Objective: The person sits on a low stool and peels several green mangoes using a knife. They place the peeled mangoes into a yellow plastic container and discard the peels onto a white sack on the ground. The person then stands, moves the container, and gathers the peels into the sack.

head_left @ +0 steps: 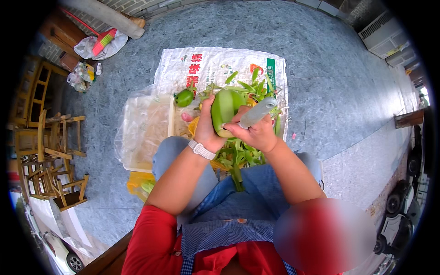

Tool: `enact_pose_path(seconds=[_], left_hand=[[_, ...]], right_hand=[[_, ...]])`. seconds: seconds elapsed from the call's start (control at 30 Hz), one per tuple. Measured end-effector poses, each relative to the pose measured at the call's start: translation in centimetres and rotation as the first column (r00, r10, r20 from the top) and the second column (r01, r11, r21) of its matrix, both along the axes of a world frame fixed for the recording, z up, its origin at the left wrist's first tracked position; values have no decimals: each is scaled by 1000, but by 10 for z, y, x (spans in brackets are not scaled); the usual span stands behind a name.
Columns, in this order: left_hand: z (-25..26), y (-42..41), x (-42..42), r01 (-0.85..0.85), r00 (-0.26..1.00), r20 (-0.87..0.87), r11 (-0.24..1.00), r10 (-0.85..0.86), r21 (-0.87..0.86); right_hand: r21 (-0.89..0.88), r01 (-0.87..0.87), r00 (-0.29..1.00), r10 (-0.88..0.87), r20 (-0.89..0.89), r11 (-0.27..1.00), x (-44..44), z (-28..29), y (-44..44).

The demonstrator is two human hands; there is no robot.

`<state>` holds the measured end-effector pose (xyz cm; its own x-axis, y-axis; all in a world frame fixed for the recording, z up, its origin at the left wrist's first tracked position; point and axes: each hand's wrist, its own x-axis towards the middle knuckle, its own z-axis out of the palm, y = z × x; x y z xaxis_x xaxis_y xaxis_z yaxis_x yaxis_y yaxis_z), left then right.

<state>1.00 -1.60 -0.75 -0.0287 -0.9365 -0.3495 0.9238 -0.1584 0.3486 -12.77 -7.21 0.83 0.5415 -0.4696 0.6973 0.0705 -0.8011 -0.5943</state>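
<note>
My left hand [205,129], with a pale wristband at its wrist, grips a large green fruit [221,108], likely a green papaya. A paler strip of bared flesh runs down its side. My right hand [258,134] is closed around the translucent grey handle [257,113] of a peeler. Its thumb presses on the near end of the fruit, and the blade is hidden there. Green peelings [237,153] lie heaped below the hands and beyond them on a white woven sack [220,56]. A smaller green fruit [184,98] rests on the sack to the left.
Left of the sack stands a plastic-lined white tray [146,132], with a yellow bag [137,182] nearer me. Wooden stools [62,154] are stacked at far left. A red broom [103,41] and a bag of rubbish [80,76] are at upper left.
</note>
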Motion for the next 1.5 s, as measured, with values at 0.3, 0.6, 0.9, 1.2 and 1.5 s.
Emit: enact_pose_path(seconds=[0.3,0.6,0.9,1.2,1.5], left_hand=[[20,12,-18,203,967,173,975,-185,-94],[5,3,-1,-101,995,13,994,101,-37],[-4,3,-9,-9,996,93,1000,9,-1],[13,10,-10,142,988,89,978,-129,-153],[5,-1,0,-153,988,-29,987,152,-38]], right_hand=[[314,264,940,-170,-295,912,-22,-82,-73],[350,240,936,-312,166,905,-12,-6,-12],[-153,67,998,-65,22,986,-5,-4,-13],[429,416,883,-244,-400,802,-16,-73,-71],[-332,263,964,-237,117,906,-11,3,-21]])
